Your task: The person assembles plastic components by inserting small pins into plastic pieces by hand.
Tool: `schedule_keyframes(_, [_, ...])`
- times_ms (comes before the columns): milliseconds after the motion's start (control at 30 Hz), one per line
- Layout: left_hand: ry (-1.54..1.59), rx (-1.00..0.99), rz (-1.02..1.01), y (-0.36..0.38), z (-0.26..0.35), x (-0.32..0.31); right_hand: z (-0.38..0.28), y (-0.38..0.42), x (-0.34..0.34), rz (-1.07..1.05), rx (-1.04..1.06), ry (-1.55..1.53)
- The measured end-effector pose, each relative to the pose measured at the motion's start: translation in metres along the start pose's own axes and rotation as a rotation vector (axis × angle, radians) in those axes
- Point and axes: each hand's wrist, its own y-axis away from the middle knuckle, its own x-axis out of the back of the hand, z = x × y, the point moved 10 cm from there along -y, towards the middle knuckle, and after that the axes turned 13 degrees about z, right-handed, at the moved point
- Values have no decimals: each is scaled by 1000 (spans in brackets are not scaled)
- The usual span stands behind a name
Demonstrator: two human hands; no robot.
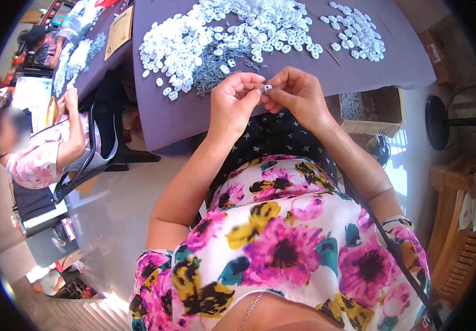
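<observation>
A small white oval plastic piece (268, 87) sits between my fingertips, just beyond the table's front edge. My right hand (300, 98) pinches it between thumb and fingers. Close against it, my left hand (234, 103) has thumb and forefinger pressed together; whatever they grip is too small to make out. Just past my left hand lies a heap of small grey pin-like parts (211, 73). Around and behind that heap spreads a large pile of similar white oval pieces (274, 25).
The cloth-covered table (359, 74) carries a separate group of white pieces (359, 36) and a thin brown stick (333, 57). A cardboard box (384, 129) stands below its right edge, near a black fan (438, 122). Another person (45, 149) sits at left.
</observation>
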Motion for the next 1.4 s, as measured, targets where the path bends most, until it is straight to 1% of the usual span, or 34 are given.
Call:
schedule_keyframes(133, [-8, 22, 4, 3, -1, -1, 0, 2, -1, 7, 26, 14])
schedule_keyframes(233, [-53, -29, -23, -1, -1, -1, 1, 1, 0, 17, 18, 14])
schedule_keyframes(300, [-68, -26, -24, -4, 3, -2, -1, -3, 2, 20, 11, 13])
schedule_keyframes(433, [-153, -36, -38, -13, 16, -4, -8, -12, 19, 48, 40, 30])
schedule_keyframes(500, [-212, -74, -25, -26, 20, -3, -13, -20, 33, 107, 76, 52])
schedule_keyframes(567, [-692, -433, -55, -42, 34, -13, -11, -24, 40, 137, 70, 59])
schedule_keyframes(600, [-861, -632, -128, -45, 40, -26, -11, -25, 41, 131, 78, 37])
schedule_keyframes(633, [-861, -635, -130, -54, 40, -27, -11, -26, 41, 125, 85, 15])
schedule_keyframes(700, [-1073, -749, -233, -59, 39, -43, -9, -24, 40, 136, 88, 11])
schedule_keyframes(767, [-1083, -716, -246, -70, 40, -44, -8, -21, 40, 141, 90, 20])
schedule_keyframes(833, [-1170, -654, -297, -77, 33, -45, -7, -19, 39, 143, 92, 37])
schedule_keyframes(900, [-1172, -631, -288, -77, 38, -44, -7, -19, 37, 134, 100, 54])
schedule_keyframes(967, [-1150, -761, -217, -68, 54, -42, -7, -19, 37, 136, 110, 59])
schedule_keyframes(1000, [-1149, -766, -220, -64, 56, -42, -9, -19, 37, 140, 115, 58])
schedule_keyframes(1067, [-860, -417, -100, -67, 49, -16, -10, -17, 38, 137, 128, 69])
schedule_keyframes(1100, [-626, -257, -132, -61, 42, -11, -13, -17, 39, 139, 127, 68])
schedule_keyframes(1167, [-252, -25, -165, -39, 35, -5, -12, -16, 36, 114, 5, -42])
schedule_keyframes(1200, [-165, -11, -188, -32, 30, -3, -8, -16, 34, 116, -54, -116])
schedule_keyframes(1267, [-16, 113, -111, -19, 17, 8, -13, -9, 20, 72, -73, -142])
schedule_keyframes(1300, [45, 158, -130, -12, 15, 10, -15, -5, 13, 44, -85, -171])
schedule_keyframes(1400, [79, 180, -142, 3, 20, 13, -20, 0, 0, -2, -64, -156])
